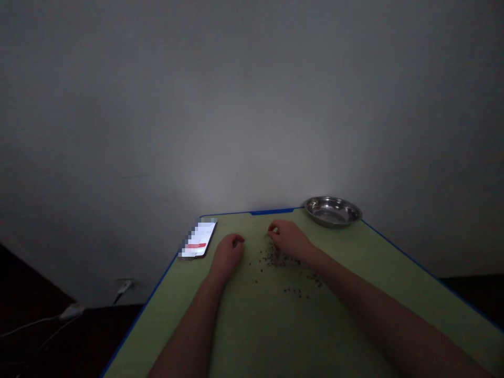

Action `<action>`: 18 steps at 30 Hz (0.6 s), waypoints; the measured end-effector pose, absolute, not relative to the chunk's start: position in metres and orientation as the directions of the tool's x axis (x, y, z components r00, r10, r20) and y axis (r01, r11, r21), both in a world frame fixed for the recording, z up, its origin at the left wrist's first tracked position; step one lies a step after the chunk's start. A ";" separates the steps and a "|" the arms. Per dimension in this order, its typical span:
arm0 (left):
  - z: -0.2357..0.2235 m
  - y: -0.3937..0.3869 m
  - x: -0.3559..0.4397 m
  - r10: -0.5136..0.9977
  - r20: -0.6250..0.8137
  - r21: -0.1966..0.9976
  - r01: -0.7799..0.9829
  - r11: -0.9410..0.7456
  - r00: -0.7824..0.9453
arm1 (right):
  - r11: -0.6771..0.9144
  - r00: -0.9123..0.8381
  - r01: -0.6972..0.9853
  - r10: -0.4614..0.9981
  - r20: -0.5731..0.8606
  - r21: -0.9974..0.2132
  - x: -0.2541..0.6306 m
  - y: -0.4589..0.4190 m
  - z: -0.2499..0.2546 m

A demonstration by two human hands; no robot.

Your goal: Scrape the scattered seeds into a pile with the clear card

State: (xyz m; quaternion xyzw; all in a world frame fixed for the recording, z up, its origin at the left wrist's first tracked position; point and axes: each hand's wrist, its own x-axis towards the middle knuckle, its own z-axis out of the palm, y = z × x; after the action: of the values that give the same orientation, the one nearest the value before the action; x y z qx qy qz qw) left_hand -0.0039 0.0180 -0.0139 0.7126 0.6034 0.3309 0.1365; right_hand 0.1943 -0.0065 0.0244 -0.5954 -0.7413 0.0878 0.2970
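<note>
Small dark beads or seeds (pixel 271 257) lie scattered on a pale green table; their exact kind is too small to tell. Over the far side of this scatter is my right hand (pixel 292 240), its thumb and fingers pinched together. Whatever is in that pinch, if anything, is too small to make out. My left hand (pixel 228 255) rests on the table to the left of the scatter, fingers curled in. The inside of its grip is hidden. A few loose dark pieces lie between the two hands, and others lie near my right wrist.
A shallow shiny metal bowl (pixel 333 211) stands at the table's far right corner. A phone with a lit screen (pixel 201 239) lies near the far left edge. The table (pixel 260 336) has a blue rim and meets a grey wall. White cables and a plug (pixel 124 286) are at lower left.
</note>
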 end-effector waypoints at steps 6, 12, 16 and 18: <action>-0.013 0.014 -0.001 0.954 0.292 0.581 0.779 -0.236 0.072 | 0.276 -0.143 0.832 0.945 0.295 -0.482 0.182 -0.001 0.014; -0.011 0.012 0.001 0.948 0.305 0.570 0.780 -0.259 0.093 | 0.264 -0.149 0.846 0.951 0.270 -0.463 0.180 -0.002 0.013; -0.011 0.012 0.001 0.947 0.309 0.574 0.776 -0.261 0.089 | 0.265 -0.157 0.853 0.952 0.263 -0.450 0.177 -0.004 0.011; -0.011 0.013 0.001 0.944 0.320 0.576 0.774 -0.265 0.085 | 0.271 -0.167 0.853 0.951 0.259 -0.446 0.176 -0.005 0.010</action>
State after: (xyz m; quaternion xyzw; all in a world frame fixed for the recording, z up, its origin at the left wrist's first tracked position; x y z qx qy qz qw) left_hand 0.0011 0.0125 -0.0114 0.7250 0.5922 0.3268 0.1301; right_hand 0.1760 -0.0054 0.0099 -0.5957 -0.7574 0.0986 0.2486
